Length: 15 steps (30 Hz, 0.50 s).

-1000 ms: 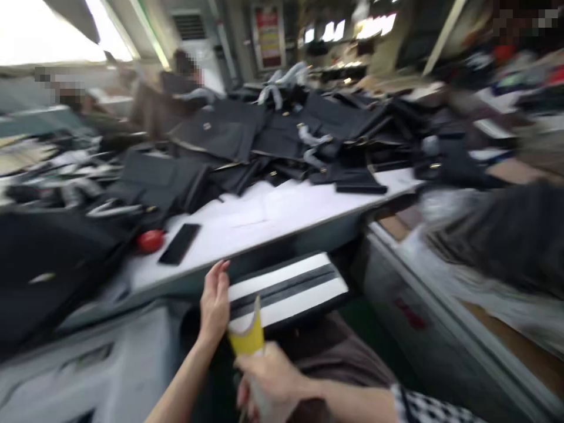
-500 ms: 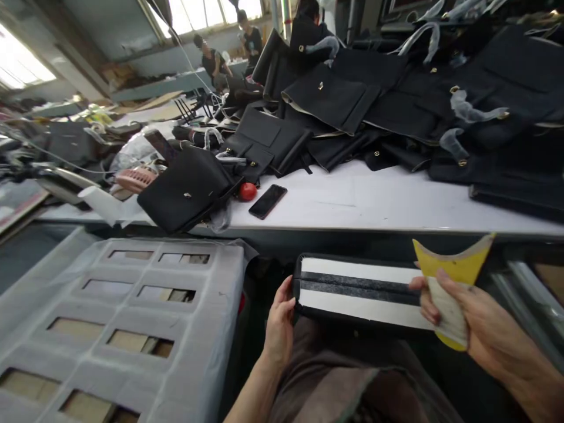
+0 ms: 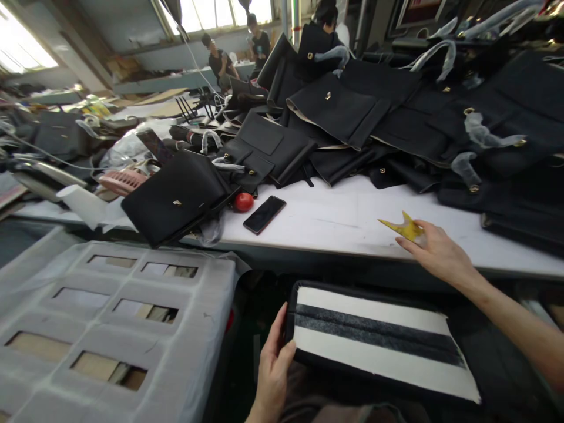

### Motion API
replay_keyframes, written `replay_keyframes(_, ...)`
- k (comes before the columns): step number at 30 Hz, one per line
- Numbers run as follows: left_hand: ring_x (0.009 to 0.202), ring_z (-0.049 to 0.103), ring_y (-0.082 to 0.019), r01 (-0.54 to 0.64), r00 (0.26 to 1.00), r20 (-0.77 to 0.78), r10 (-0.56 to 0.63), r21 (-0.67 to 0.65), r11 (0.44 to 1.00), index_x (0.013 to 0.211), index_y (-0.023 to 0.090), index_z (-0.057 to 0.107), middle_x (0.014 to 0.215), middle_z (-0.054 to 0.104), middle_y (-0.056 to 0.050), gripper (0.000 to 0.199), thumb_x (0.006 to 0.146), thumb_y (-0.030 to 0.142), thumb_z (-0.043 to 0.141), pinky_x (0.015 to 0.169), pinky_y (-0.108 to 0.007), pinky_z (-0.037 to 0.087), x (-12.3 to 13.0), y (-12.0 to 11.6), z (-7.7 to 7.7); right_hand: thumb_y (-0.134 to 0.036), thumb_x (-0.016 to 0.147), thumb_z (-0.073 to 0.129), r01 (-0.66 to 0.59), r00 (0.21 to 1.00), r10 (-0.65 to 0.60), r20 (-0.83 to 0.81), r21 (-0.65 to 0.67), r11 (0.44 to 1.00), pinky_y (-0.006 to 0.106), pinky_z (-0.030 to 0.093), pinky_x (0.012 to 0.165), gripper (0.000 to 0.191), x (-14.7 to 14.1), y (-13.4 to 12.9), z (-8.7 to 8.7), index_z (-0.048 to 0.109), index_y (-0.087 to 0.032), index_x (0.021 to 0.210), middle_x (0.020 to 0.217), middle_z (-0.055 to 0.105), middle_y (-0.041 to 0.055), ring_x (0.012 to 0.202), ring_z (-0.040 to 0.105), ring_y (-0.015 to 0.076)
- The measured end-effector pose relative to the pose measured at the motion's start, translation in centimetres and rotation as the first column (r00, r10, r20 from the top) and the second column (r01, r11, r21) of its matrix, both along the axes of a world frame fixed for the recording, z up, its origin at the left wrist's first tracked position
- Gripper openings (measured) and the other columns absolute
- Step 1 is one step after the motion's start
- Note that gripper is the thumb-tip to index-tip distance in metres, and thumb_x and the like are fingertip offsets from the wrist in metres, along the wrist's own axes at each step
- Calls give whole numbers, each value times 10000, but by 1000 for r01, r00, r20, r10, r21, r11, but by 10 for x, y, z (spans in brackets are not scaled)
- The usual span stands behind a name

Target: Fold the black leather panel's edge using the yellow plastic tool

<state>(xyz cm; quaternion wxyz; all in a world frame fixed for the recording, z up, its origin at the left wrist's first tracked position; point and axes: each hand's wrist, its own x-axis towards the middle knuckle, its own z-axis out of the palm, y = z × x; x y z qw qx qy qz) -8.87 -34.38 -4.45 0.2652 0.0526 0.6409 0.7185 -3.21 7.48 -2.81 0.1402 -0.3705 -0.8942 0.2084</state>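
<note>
My left hand (image 3: 274,367) grips the near-left end of a black bag piece (image 3: 374,336), thumb on top and fingers at its side. White panels (image 3: 374,311) run along the piece, parted by a dark strip. Over the front of the white table, my right hand (image 3: 434,249) pinches a flat yellow piece with pointed corners (image 3: 402,226). That hand is away from the bag piece, which lies low over my lap with its right end unheld.
Black bags (image 3: 343,111) are heaped across the back of the table (image 3: 335,220). A phone (image 3: 265,214), a red round object (image 3: 244,202) and another black bag (image 3: 178,197) lie at its front. Left stands a covered rack with rectangular openings (image 3: 176,329). People (image 3: 220,61) sit far behind.
My right hand has moved up and away from the bag piece to the table, carrying the yellow piece. The bag piece now shows its whole right end and sits lower, still in my left hand.
</note>
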Motion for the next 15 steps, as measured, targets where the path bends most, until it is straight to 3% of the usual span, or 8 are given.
replay_keyframes(3, 1412, 323, -260, 46, 996, -69, -58, -167, 985, 1455, 269, 421, 1507, 412, -31, 564, 925, 408, 552, 1204, -402, 224, 4, 1, 11, -444, 891, 539, -115, 989, 102, 105, 126, 985, 649, 373, 928, 597, -32, 6, -2, 497, -55, 1342, 1289, 495, 276, 1140, 468, 465)
replay_keyframes(6, 1447, 244, -253, 59, 945, -270, -184, -412, 909, 1491, 339, 335, 1555, 326, 14, 553, 963, 428, 473, 1223, -458, 131, -4, 1, 16, -353, 917, 551, -175, 978, 159, 139, 119, 977, 648, 253, 1059, 446, -41, 9, -5, 559, -152, 1316, 1427, 451, 160, 1288, 384, 407)
replay_keyframes(8, 1459, 201, -286, 54, 773, -514, -373, -532, 845, 1522, 365, 243, 1585, 251, 16, 627, 946, 409, 487, 1215, -515, 146, -18, 6, 10, -389, 960, 515, -177, 981, 166, 99, 107, 978, 605, 196, 1122, 466, -30, 9, -7, 518, -183, 1378, 1507, 366, 105, 1394, 262, 361)
replay_keyframes(10, 1455, 200, -324, 29, 524, -657, -542, -622, 782, 1547, 333, 145, 1596, 214, -32, 701, 935, 403, 479, 1195, -578, 146, -34, 16, 0, -416, 1013, 411, -174, 985, 173, 19, 66, 983, 507, 233, 1156, 478, -4, 1, -4, 482, -164, 1413, 1501, 380, 96, 1398, 299, 284)
replay_keyframes(12, 1437, 239, -358, -2, 335, -701, -629, -668, 744, 1558, 280, 90, 1590, 219, -82, 769, 912, 426, 483, 1178, -607, 157, -46, 26, -7, -431, 1049, 286, -185, 980, 185, -74, -4, 983, 412, 315, 1144, 514, 34, -21, 1, 461, -127, 1425, 1454, 444, 113, 1354, 395, 225)
replay_keyframes(14, 1412, 287, -386, -8, 235, -721, -652, -672, 741, 1559, 259, 83, 1580, 234, -97, 836, 871, 470, 508, 1159, -621, 199, -50, 34, -10, -438, 1065, 187, -200, 972, 186, -144, -93, 975, 380, 373, 1119, 555, 78, -51, 5, 420, -116, 1453, 1432, 470, 121, 1327, 440, 204)
replay_keyframes(15, 1403, 299, -396, -9, 224, -728, -648, -667, 745, 1558, 272, 80, 1581, 227, -85, 868, 844, 488, 525, 1148, -628, 221, -50, 36, -8, -451, 1067, 179, -200, 970, 173, -172, -151, 968, 399, 359, 1132, 562, 99, -68, 5, 390, -127, 1475, 1449, 449, 119, 1344, 421, 211)
